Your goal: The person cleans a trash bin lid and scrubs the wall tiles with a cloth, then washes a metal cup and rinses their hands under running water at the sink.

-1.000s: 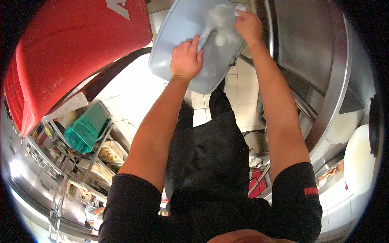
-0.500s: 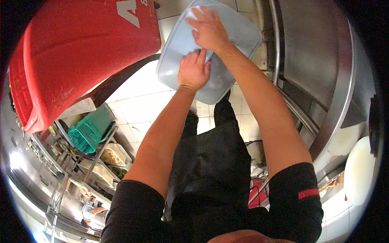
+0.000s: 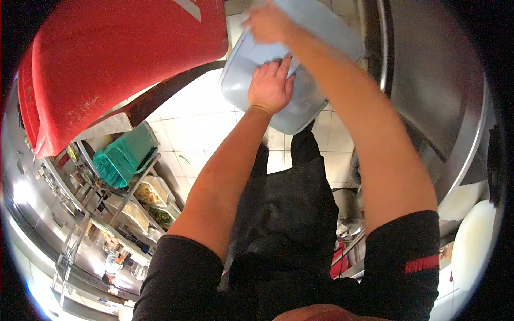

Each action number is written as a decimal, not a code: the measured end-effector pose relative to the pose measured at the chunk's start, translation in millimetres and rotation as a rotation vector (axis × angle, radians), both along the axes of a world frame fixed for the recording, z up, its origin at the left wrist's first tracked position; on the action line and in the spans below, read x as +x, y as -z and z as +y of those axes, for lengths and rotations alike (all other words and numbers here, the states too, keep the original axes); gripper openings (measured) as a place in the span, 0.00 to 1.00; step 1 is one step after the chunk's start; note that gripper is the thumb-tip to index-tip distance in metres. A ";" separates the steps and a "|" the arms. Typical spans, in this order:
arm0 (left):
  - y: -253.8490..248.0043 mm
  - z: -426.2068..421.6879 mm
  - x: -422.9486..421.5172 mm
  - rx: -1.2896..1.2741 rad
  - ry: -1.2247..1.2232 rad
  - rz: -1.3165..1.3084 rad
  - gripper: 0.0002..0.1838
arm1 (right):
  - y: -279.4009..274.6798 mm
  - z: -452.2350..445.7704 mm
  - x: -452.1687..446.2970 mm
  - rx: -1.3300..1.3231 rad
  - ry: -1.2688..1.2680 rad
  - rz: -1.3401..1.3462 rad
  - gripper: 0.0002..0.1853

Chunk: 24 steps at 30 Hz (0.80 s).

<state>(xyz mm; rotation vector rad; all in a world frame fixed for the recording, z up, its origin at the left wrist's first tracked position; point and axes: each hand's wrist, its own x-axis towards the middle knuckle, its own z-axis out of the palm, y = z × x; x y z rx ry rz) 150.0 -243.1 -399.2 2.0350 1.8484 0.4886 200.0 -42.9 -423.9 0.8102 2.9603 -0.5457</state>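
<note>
A pale blue-grey plastic lid or shallow tub point(image 3: 238, 80) with rounded corners and a raised rim is in front of me, above the floor. Whether something stands beneath it I cannot tell. My left hand point(image 3: 271, 88) lies on its middle, palm down, fingers stretched toward the far side. Near the far left edge of the plastic, my right hand point(image 3: 269, 24) is smeared by motion. Its fingers are too blurred to show whether they grip the rim.
A big red bin point(image 3: 134, 53) is close on the left. Below it, a rack holds a green-lined container point(image 3: 118, 163) and food trays point(image 3: 151, 192). A steel unit with a rail point(image 3: 384, 48) runs along my right. Pale tiles point(image 3: 187, 128) cover the floor.
My right hand has moved from the plastic's upper middle toward its far left edge. My left hand stays on the surface. The whole view has shifted slightly.
</note>
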 end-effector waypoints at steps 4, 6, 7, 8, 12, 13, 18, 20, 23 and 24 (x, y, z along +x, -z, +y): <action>-6.7 -1.0 2.9 0.015 -0.008 0.009 0.27 | -48.0 41.5 -10.0 -0.181 0.288 -0.269 0.19; -5.6 2.4 0.5 -0.024 0.003 0.004 0.27 | -24.3 11.8 -35.7 -0.194 0.144 -0.231 0.16; -7.0 1.6 -1.3 -0.072 0.007 0.019 0.27 | -12.5 -2.7 -48.5 -0.200 0.073 -0.214 0.14; -9.3 -1.7 -2.5 -0.121 0.011 0.030 0.27 | -15.5 -15.3 -56.2 -0.190 0.028 -0.202 0.13; 4.9 -0.6 -2.9 -0.138 0.021 0.008 0.27 | -10.2 -34.5 -35.4 0.007 -0.011 -0.018 0.15; 4.8 -1.1 -0.4 -0.072 -0.010 -0.004 0.28 | -9.1 -25.4 -22.1 0.098 -0.002 0.067 0.16; -7.7 0.1 3.7 -0.074 0.004 0.037 0.31 | -12.9 24.2 49.4 0.090 0.631 0.350 0.22; -5.3 0.9 4.3 0.020 -0.001 0.034 0.31 | 87.6 58.0 113.9 0.114 0.568 0.371 0.20; -9.4 0.9 2.0 -0.040 0.003 0.073 0.31 | 110.4 24.1 228.3 -0.135 0.969 0.138 0.21; -8.8 1.5 3.6 -0.058 0.008 0.078 0.31 | 85.0 -13.0 248.5 -0.424 1.271 0.460 0.24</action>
